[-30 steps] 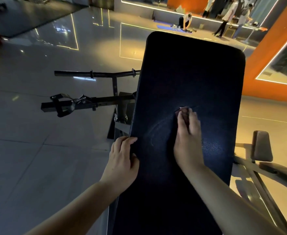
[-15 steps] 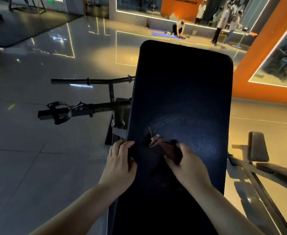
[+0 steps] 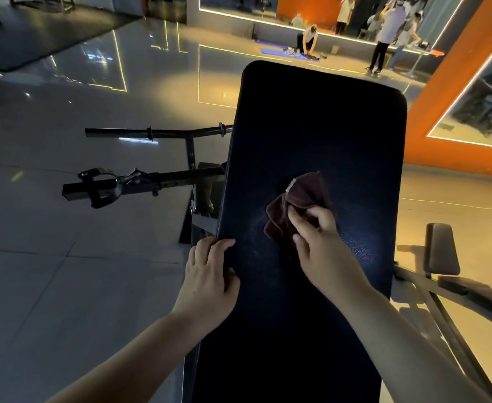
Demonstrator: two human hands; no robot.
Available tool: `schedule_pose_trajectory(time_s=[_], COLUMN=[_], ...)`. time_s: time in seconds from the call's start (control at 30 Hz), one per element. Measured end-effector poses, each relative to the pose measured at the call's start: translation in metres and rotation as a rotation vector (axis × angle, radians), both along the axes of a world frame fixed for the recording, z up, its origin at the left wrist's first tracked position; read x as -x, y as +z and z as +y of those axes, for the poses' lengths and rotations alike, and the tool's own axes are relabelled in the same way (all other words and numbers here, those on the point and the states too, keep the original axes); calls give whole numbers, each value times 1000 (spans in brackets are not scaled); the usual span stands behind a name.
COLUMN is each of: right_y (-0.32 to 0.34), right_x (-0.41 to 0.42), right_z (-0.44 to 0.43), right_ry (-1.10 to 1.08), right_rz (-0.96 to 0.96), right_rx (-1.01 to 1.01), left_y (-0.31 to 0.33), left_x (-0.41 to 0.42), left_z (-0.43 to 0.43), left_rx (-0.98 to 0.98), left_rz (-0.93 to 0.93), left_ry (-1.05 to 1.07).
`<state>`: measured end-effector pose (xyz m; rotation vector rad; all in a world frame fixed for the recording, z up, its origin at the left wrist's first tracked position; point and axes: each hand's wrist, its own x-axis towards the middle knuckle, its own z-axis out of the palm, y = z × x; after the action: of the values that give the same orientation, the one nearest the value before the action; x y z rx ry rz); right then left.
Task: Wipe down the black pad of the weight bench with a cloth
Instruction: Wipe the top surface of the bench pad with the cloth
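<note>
The cloth [image 3: 294, 205], bunched at the middle of the pad [image 3: 320, 126], is pinched by the right hand [image 3: 323, 251] while the left edge is gripped by the left hand [image 3: 210, 274], so strips may be missed.

Left hand [image 3: 210, 274], right hand [image 3: 323, 251] (both curled)

Dim gym, warm amber light pooling on a glossy floor.

The black pad [image 3: 311, 126] sinks into near-featureless shadow; only a faint bluish sheen beside the right hand [image 3: 323, 254] brings out its grain. The floor [image 3: 64, 257] mirrors thin bright light strips and a soft yellow glow ahead, and the orange wall [image 3: 431, 135] is evenly lit. The dark maroon cloth [image 3: 300, 199] looks slightly smeared. Straight lines bow toward the edges of the wide-angle view, and distant figures are soft and lack detail.
</note>
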<state>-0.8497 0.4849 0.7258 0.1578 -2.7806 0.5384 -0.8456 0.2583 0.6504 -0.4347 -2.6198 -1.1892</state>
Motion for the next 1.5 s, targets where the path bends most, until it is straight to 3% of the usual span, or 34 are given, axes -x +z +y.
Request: schedule_pose_trajectory(time_s=[0.07, 0.13, 0.27, 0.4, 0.47, 0.57, 0.67, 0.8, 0.87, 1.0, 1.07, 1.2, 1.33, 1.4, 1.5], right_y=[-6, -13, -40, -79, -79, -62, -48, -78, -84, -57, -43, -47, -76, -72, -45], right_x=[14, 24, 20, -28, -38, -22, 1, -27, -43, -11, 17, 30, -21, -25, 6], right_z=[17, 25, -7, -9, 21, 51, 19, -13, 10, 36, 16, -30, -16, 14, 14], right_ry=[-52, -132, -52, 133, 54, -217, -299, 43, 95, -307, -349, -126, 194, 80, -316], right_rz=[161, 204, 215, 206, 200, 202, 178, 184, 172, 131, 142, 216, 168, 185, 155], right_rx=[-297, -427, -225, -372, -415, -298, -190, -352, -430, -233, -154, -208, -465, -470, -226], left_y=[0, 1, 2, 1, 2, 4, 6, 8, 7, 6, 7, 8, 8, 9, 7], left_x=[1, 2, 2, 5, 5, 6, 7, 10, 10, 5, 3, 4, 6, 6, 6], left_z=[-1, -1, 5, 10, 12, 14, 19, 25, 24, 17, 16, 19, 18, 16, 12], left_rx=[1, 3, 3, -7, -3, 2, -21, -82, -118, -149, -161, -253, -322, -314, -326], left_rz=[-5, 4, -2, -23, -16, 13, 3, 12, 0, -43, -58, -85, -77, -87, -105], left_ry=[-8, 0, 25, 41, 42, 45, 55, 58, 56, 45, 47, 66, 81, 63, 61])
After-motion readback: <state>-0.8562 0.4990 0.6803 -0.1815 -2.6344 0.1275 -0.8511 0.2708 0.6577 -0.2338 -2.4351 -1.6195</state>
